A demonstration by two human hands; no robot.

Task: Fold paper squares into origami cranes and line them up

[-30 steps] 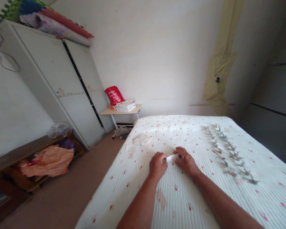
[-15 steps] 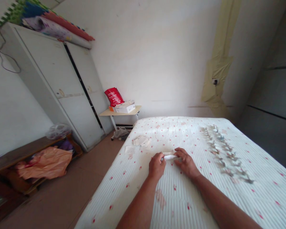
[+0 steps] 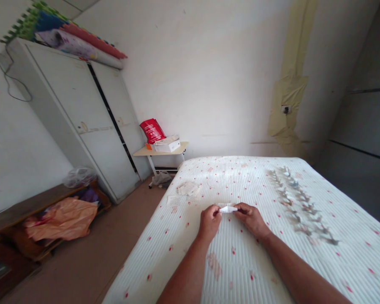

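Observation:
A small folded piece of white paper [image 3: 228, 209] is stretched between my two hands, just over the mattress. My left hand [image 3: 210, 220] pinches its left end between thumb and fingers. On the right end, my right hand [image 3: 251, 218] pinches it the same way. Behind the folded paper lies what looks like another pale paper strip [image 3: 224, 204], partly hidden. Several small folded paper figures [image 3: 299, 196] stand in two rows on the right. Further left lie loose printed paper sheets [image 3: 187, 188].
The striped mattress [image 3: 234, 261] with red dots carries everything. Beyond its far left corner, a small table [image 3: 142, 151] holds a red bag [image 3: 152, 131] and a white box [image 3: 167, 145]. A grey cabinet [image 3: 66, 101] and a low wooden bench [image 3: 47, 207] stand left.
Both hands now pinch the ends of the paper, lifted slightly and showing a pointed shape. The right fingers, spread over it before, have closed together. The view has shifted slightly.

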